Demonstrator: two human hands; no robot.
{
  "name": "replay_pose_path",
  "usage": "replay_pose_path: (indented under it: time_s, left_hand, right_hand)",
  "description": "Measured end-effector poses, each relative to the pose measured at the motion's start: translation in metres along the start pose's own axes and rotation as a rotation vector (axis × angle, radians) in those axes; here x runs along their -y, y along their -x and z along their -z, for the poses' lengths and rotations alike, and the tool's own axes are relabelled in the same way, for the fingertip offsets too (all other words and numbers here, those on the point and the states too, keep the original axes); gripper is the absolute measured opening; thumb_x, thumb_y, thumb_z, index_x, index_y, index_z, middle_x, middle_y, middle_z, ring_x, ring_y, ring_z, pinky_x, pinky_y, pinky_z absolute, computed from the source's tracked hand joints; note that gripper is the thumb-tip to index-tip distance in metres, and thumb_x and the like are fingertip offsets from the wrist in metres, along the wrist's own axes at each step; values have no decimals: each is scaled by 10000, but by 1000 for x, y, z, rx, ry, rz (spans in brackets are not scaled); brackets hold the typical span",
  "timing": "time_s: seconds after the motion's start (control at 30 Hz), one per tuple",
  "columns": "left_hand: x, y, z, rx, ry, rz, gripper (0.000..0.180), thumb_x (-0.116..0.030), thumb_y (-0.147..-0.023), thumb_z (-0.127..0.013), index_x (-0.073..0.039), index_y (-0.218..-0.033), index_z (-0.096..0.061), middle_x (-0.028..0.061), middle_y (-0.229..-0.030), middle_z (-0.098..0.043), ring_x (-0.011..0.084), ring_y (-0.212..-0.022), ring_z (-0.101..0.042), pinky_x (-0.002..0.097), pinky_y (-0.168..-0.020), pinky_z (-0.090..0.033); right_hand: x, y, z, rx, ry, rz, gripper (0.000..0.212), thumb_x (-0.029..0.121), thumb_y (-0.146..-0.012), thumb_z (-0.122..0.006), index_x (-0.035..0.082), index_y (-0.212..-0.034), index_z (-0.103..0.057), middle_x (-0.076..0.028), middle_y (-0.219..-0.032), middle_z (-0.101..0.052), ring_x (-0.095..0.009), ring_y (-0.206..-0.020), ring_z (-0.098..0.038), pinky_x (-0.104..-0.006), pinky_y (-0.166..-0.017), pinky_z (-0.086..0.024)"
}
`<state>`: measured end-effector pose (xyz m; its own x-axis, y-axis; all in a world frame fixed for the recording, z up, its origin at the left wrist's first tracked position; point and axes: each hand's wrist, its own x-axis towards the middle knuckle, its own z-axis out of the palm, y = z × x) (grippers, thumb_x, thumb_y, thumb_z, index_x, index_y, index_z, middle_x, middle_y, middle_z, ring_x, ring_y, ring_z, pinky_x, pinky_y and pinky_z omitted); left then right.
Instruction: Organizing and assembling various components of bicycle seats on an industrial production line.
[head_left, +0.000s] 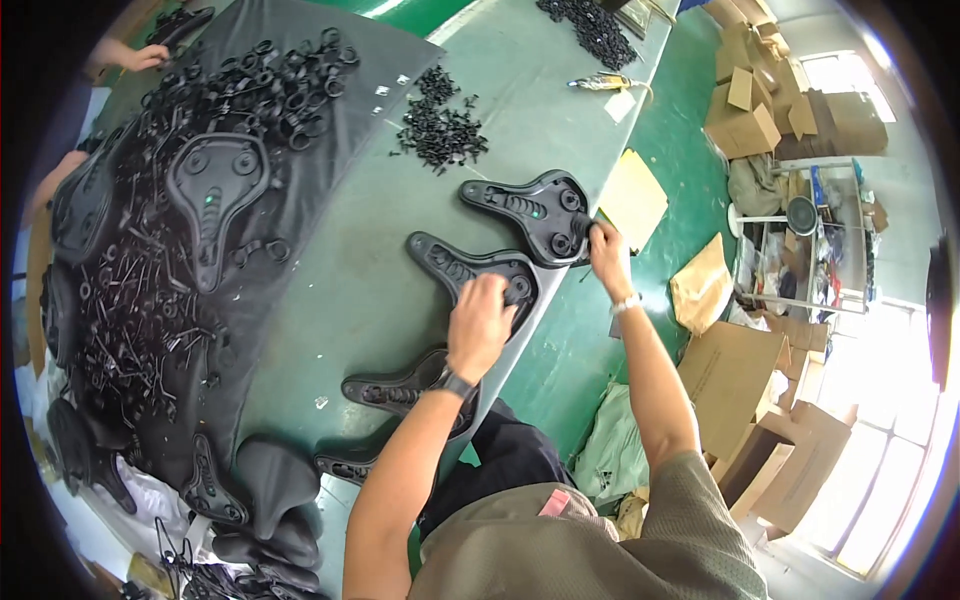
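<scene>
Broadly, a green desk point(335, 265) runs across the view, with a black sheet point(300, 185) covering its left side. On the sheet sits a wide heap of black rings point(300, 85). Along the desk's right edge lies the farthest bike seat point(548, 212), underside up, its narrow end pointing left; the second bike seat point(442, 258) is just beside it, and two more bike seats point(385, 393) lie nearer the person. Beyond them is a pile of small black bits point(443, 132). The left hand point(478, 328) is over the second seat's wide end, fingers curled; the right hand point(608, 258) is at the farthest seat's outer rim, fingers bent close together. I cannot tell what either grips.
</scene>
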<state>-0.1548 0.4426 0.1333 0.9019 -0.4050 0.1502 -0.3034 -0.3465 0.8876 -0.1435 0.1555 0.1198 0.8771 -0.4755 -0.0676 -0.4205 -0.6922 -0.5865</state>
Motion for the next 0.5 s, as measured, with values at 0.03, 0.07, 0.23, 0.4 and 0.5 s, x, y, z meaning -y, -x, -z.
replay_pose_path:
  time_s: [0.03, 0.07, 0.23, 0.4, 0.5]
  left_hand:
    - [-8, -18, -16, 47, -12, -36, 373, -46, -741, -774, -20, -1024, -532, 150, -1011, -587, 372, -959, -554, 461, -841, -472]
    - [-14, -33, -35, 93, -58, -78, 339, -66, -766, -745, -24, -1030, -535, 144, -1017, -578, 372, -964, -548, 453, -849, -477]
    - [-11, -96, -99, 228, -262, -263, 166, -129, -864, -610, -76, -1019, -588, 82, -992, -590, 298, -955, -574, 402, -778, -528]
    - [2, -109, -129, 333, -495, -316, 156, -166, -878, -589, -97, -1012, -632, 53, -980, -619, 269, -976, -593, 360, -746, -533]
    - [4, -107, -119, 429, -462, -340, 166, -159, -863, -632, -84, -1011, -644, 47, -991, -639, 278, -974, -614, 389, -773, -536]
  right_hand:
    - [-5, -22, 2, 11, 2, -78, 305, 215, -957, -488, -12, -1028, -680, -240, -806, -665, -432, -767, -646, -460, -701, -504]
    - [-12, -34, 7, 5, 7, -88, 305, 215, -957, -488, -12, -1028, -680, -240, -806, -665, -432, -767, -646, -460, -701, -504]
    - [6, -75, 3, -4, 359, 181, 281, 204, -927, -514, 13, -1003, -707, -231, -934, -683, -434, -869, -659, -485, -798, -525]
    - [16, -92, 5, 195, 376, 165, 247, 175, -911, -520, 45, -977, -720, -213, -963, -689, -421, -885, -657, -484, -811, -530]
    - [1, -85, -3, 168, 331, 219, 250, 186, -927, -520, 67, -1039, -709, -203, -989, -691, -426, -881, -654, -482, -817, -533]
